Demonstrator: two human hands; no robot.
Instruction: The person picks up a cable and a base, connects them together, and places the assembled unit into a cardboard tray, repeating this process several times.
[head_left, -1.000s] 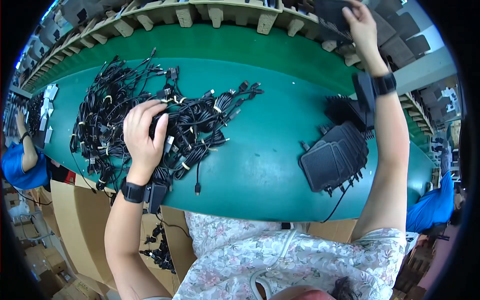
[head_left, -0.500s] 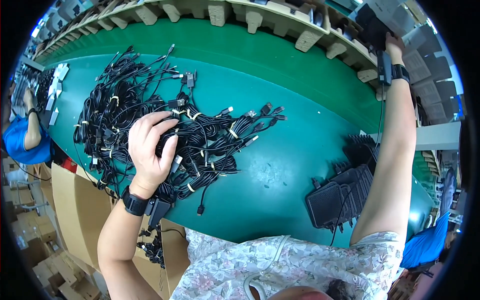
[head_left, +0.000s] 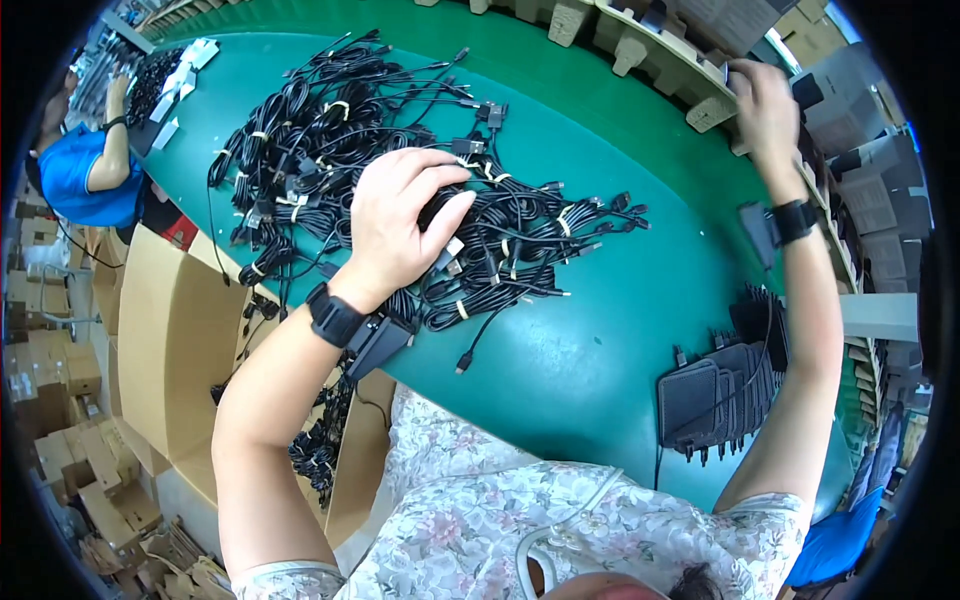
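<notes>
A large pile of black USB cables [head_left: 300, 130], many coiled in bundles with pale ties, covers the left and middle of the green table [head_left: 560, 370]. My left hand [head_left: 400, 215] lies over the pile's near side, its curved fingers and thumb apart on the cables. At the far right, my right hand [head_left: 768, 110] reaches to the rim of a moulded pulp tray [head_left: 665, 50]. Its fingers are bent and slightly blurred, so what they hold, if anything, is hidden. Black box-shaped devices are strapped to both wrists.
A row of flat black ribbed devices [head_left: 700, 400] stands near my right forearm. Below the table's left edge is an open cardboard box [head_left: 150, 340] with more black cables. A co-worker in blue [head_left: 90, 180] works at the far left. Grey cartons [head_left: 850, 110] line the far right.
My right hand has come away from a dark item at the far upper right and is now at the tray's rim. The view has shifted; my left hand stays on the cables.
</notes>
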